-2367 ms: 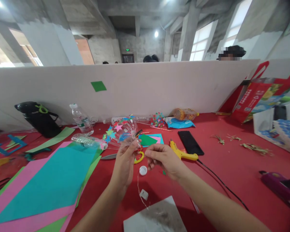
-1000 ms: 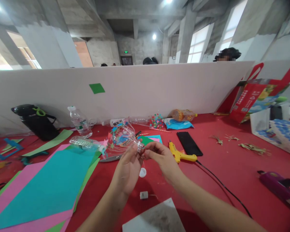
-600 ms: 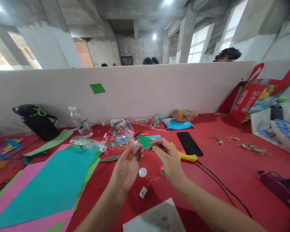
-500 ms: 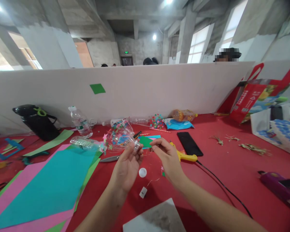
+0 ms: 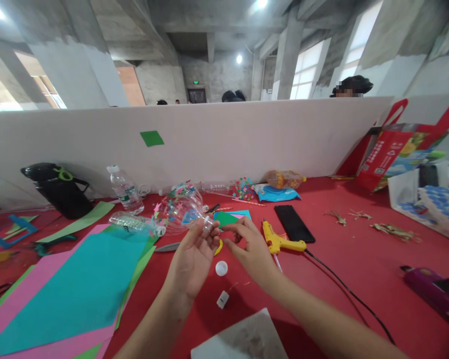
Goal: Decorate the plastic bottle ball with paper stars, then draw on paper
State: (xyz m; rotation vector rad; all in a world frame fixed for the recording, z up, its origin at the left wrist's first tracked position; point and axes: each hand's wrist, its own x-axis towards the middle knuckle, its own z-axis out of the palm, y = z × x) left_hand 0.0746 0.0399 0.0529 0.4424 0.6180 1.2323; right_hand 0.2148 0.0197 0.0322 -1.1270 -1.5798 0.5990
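Observation:
My left hand [image 5: 193, 255] grips the neck of a clear plastic bottle [image 5: 181, 209] covered with coloured star stickers, held tilted above the red table [image 5: 344, 249]. My right hand [image 5: 247, 247] is pinched close to the bottle's mouth, fingers together on a thin thread I can barely make out. The thread runs down to a small white box [image 5: 222, 299] on the table. A white bottle cap [image 5: 221, 268] lies between my hands, and a yellow ring [image 5: 219, 247] shows just behind them.
A yellow glue gun [image 5: 279, 242] with a black cord and a black phone [image 5: 294, 223] lie right of my hands. Teal, pink and green paper sheets [image 5: 78, 284] cover the left. More bottles [image 5: 125, 189], a black bag [image 5: 58, 189], a white divider [image 5: 224, 139], red bags [image 5: 396, 144].
My right hand moved back in toward the bottle's mouth after pulling away to the right. The bottle tipped a little lower and to the left.

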